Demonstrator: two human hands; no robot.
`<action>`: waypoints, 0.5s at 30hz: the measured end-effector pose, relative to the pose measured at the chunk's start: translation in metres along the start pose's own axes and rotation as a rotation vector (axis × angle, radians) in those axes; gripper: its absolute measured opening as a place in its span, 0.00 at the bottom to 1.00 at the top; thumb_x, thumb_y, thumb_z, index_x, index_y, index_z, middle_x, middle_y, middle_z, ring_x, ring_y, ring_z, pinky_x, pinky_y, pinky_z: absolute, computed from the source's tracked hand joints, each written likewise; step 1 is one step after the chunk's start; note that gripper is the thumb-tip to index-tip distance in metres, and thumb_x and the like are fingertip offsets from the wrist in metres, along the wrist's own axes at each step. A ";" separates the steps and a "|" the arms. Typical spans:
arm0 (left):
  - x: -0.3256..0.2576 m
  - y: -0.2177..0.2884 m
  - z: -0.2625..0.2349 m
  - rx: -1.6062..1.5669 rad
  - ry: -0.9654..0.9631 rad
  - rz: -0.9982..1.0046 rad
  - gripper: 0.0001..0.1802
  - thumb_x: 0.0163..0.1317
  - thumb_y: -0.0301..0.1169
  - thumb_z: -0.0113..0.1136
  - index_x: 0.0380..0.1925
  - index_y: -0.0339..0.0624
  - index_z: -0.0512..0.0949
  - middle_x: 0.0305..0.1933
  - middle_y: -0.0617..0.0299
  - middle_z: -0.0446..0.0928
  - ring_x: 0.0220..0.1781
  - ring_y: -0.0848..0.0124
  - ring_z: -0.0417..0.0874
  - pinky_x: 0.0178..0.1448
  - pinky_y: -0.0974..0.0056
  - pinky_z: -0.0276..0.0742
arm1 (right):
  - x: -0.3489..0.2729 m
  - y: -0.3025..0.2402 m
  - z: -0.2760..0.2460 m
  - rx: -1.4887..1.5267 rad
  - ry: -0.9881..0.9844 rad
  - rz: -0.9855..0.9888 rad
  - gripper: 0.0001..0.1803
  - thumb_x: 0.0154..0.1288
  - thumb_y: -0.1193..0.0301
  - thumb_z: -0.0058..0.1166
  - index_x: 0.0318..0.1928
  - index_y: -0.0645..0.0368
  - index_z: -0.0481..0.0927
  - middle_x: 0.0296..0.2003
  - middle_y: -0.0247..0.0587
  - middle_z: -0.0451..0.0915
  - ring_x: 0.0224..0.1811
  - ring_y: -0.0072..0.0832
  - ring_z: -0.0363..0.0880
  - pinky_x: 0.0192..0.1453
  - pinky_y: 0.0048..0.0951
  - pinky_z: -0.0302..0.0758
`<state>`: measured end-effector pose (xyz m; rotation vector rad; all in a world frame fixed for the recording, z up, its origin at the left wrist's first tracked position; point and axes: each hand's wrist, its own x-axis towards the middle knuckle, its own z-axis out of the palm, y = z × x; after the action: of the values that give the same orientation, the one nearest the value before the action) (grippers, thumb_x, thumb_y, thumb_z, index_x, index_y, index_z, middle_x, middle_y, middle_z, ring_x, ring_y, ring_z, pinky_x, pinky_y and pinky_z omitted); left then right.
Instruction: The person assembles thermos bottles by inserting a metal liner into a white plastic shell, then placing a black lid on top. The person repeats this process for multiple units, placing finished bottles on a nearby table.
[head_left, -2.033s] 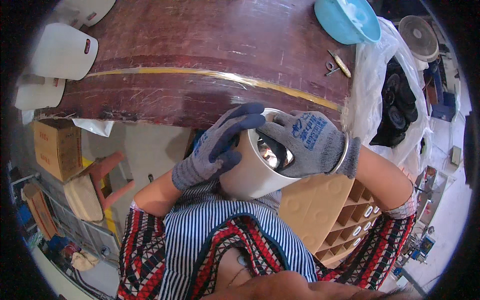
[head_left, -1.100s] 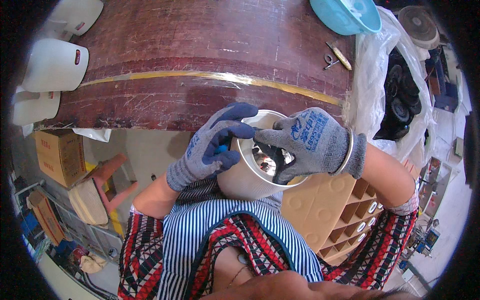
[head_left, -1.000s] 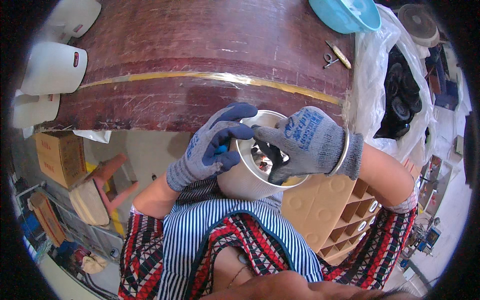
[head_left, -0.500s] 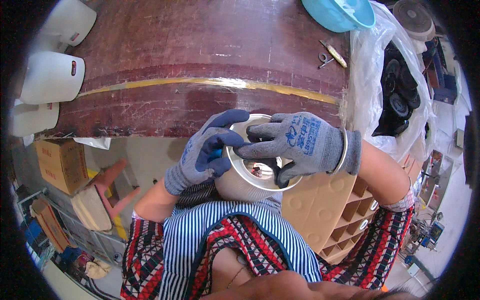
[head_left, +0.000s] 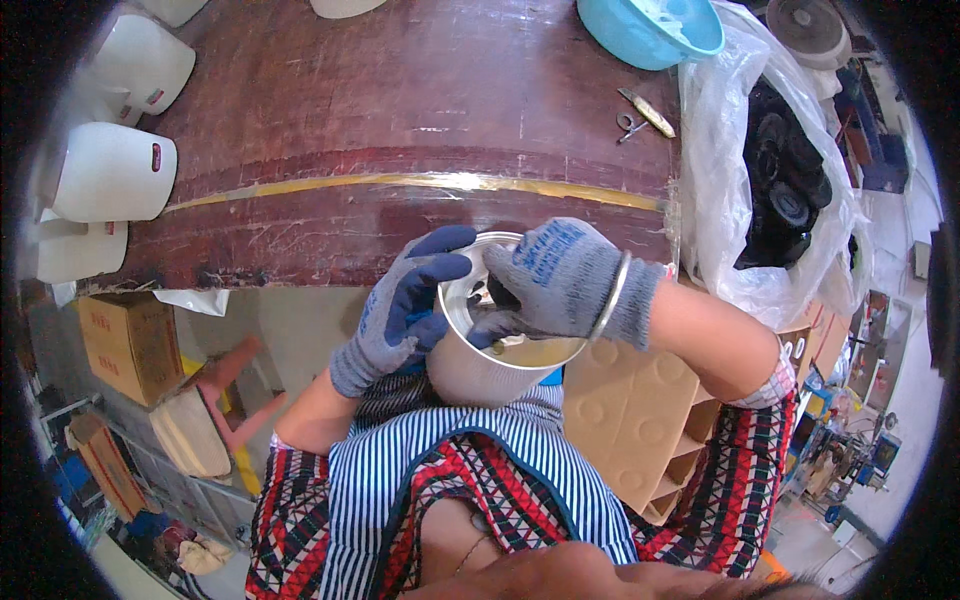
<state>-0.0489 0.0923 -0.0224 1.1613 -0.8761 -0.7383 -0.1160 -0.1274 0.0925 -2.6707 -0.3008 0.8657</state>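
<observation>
A scuffed dark-red table (head_left: 400,120) fills the upper view. At its near edge, a pale cylindrical container (head_left: 488,376) sits against the striped apron (head_left: 385,480). The left hand (head_left: 398,312), half open, cups its left side with fingers at the rim; the right hand (head_left: 550,282) curls into the mouth, though whether it grips anything there I cannot tell.

- A blue basin (head_left: 612,42) rests on the worn table (head_left: 400,110), at its far right.
- A knife (head_left: 650,114) lies beside small scissors (head_left: 627,124).
- A brown cardboard box (head_left: 135,348) stands at left, near a reddish stool (head_left: 230,362).
</observation>
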 end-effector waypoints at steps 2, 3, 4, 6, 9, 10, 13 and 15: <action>0.004 0.000 0.003 0.061 0.063 0.008 0.33 0.67 0.52 0.63 0.64 0.41 0.76 0.76 0.42 0.63 0.78 0.49 0.64 0.79 0.47 0.60 | 0.005 -0.001 -0.020 0.051 -0.041 0.025 0.29 0.64 0.41 0.60 0.46 0.55 0.89 0.41 0.52 0.89 0.46 0.46 0.89 0.50 0.44 0.84; 0.006 0.002 0.006 0.048 0.063 0.030 0.33 0.68 0.53 0.62 0.64 0.41 0.76 0.76 0.42 0.63 0.78 0.48 0.64 0.79 0.46 0.60 | 0.008 0.003 -0.020 0.042 -0.066 0.054 0.31 0.64 0.39 0.59 0.47 0.54 0.89 0.41 0.51 0.89 0.46 0.45 0.89 0.51 0.44 0.83; 0.008 0.005 0.008 0.035 0.062 0.052 0.34 0.68 0.54 0.61 0.64 0.40 0.76 0.76 0.42 0.64 0.78 0.48 0.65 0.79 0.46 0.60 | 0.011 0.008 -0.016 0.034 -0.092 0.083 0.32 0.64 0.38 0.58 0.48 0.54 0.89 0.42 0.51 0.89 0.46 0.45 0.89 0.51 0.44 0.83; 0.009 0.006 0.005 0.092 0.023 0.075 0.34 0.69 0.55 0.59 0.63 0.40 0.76 0.75 0.40 0.66 0.78 0.46 0.64 0.79 0.45 0.59 | 0.009 0.003 -0.023 0.051 -0.173 0.177 0.36 0.62 0.33 0.58 0.49 0.54 0.89 0.41 0.50 0.89 0.47 0.45 0.88 0.52 0.44 0.83; 0.010 0.005 -0.004 0.190 -0.036 0.102 0.33 0.68 0.54 0.60 0.62 0.40 0.78 0.74 0.40 0.67 0.78 0.46 0.64 0.79 0.45 0.58 | 0.002 0.010 -0.009 0.088 -0.095 0.121 0.34 0.62 0.34 0.59 0.46 0.52 0.85 0.32 0.47 0.86 0.38 0.48 0.86 0.43 0.45 0.81; 0.010 0.004 -0.004 0.182 -0.036 0.103 0.32 0.68 0.54 0.60 0.61 0.40 0.78 0.74 0.41 0.67 0.78 0.46 0.64 0.79 0.45 0.58 | 0.000 0.011 -0.004 0.059 -0.077 0.103 0.29 0.60 0.41 0.65 0.49 0.50 0.83 0.34 0.45 0.85 0.39 0.46 0.86 0.44 0.45 0.80; 0.008 0.005 -0.003 0.184 -0.035 0.077 0.31 0.68 0.53 0.60 0.60 0.41 0.79 0.75 0.41 0.68 0.78 0.46 0.65 0.79 0.46 0.59 | -0.008 0.020 0.005 0.097 0.007 -0.047 0.27 0.56 0.48 0.71 0.52 0.48 0.82 0.36 0.43 0.85 0.41 0.44 0.86 0.45 0.44 0.80; 0.009 0.008 -0.001 0.203 -0.043 0.049 0.30 0.69 0.52 0.60 0.60 0.41 0.79 0.75 0.42 0.68 0.78 0.47 0.66 0.79 0.46 0.59 | -0.004 0.019 0.004 0.133 -0.020 -0.060 0.30 0.52 0.51 0.74 0.54 0.46 0.81 0.37 0.42 0.85 0.42 0.43 0.86 0.47 0.42 0.80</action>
<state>-0.0436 0.0870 -0.0129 1.3023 -1.0297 -0.6471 -0.1200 -0.1455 0.0844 -2.5195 -0.3156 0.8629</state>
